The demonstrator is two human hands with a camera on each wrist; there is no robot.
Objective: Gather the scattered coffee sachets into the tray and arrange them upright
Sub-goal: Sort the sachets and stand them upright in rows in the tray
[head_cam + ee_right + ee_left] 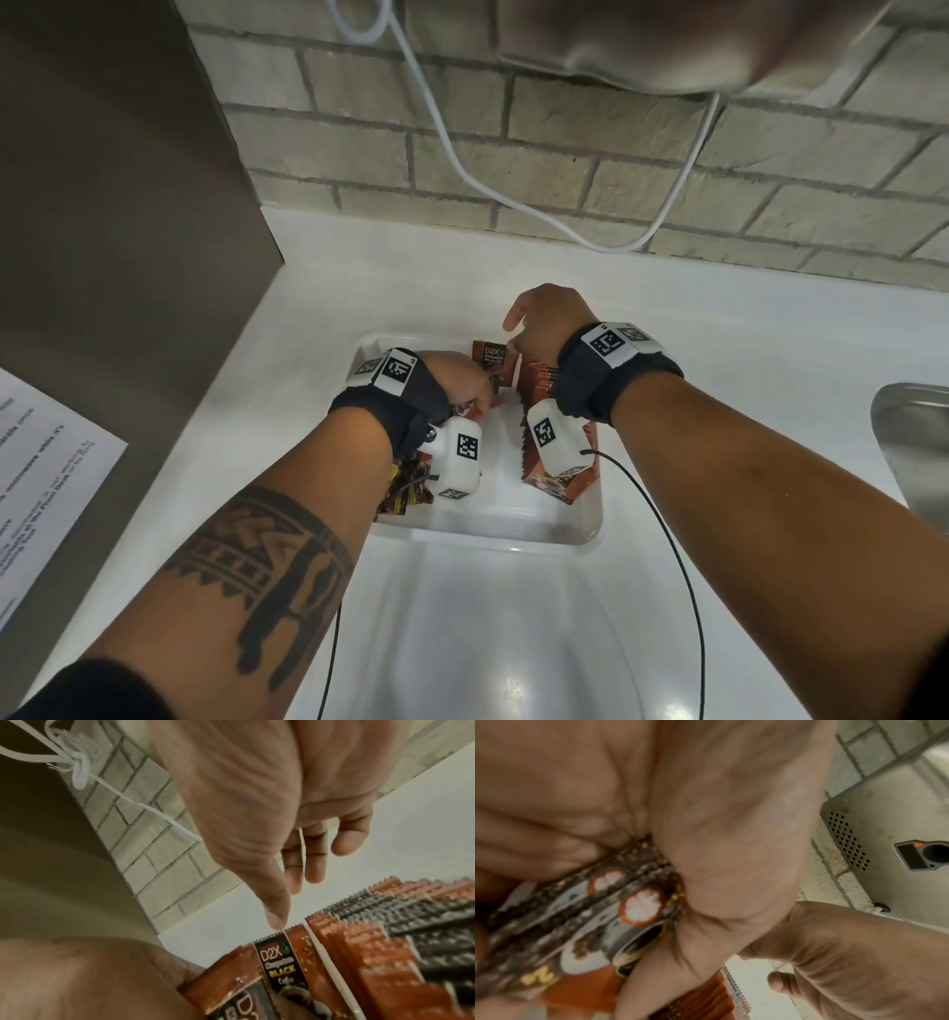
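Observation:
A white tray (493,532) sits on the white counter. Along its right side stands a row of orange and black coffee sachets (539,380), seen close up as the upright row (385,943). My left hand (462,383) is over the tray's left half, and its fingers (552,845) grip a bundle of several sachets (618,912). My right hand (544,321) hovers at the far end of the row with straight fingers. Its thumb (276,914) touches the top edge of a "D2X Black Coffee" sachet (280,963), which also shows in the head view as that sachet (492,354). More sachets (405,488) lie under my left wrist.
A grey appliance side (128,205) rises on the left with a printed sheet (46,488) on it. Behind the counter a brick wall carries a white cable (462,164). A metal sink (914,452) lies at the right edge. Black wires trail from both wrists.

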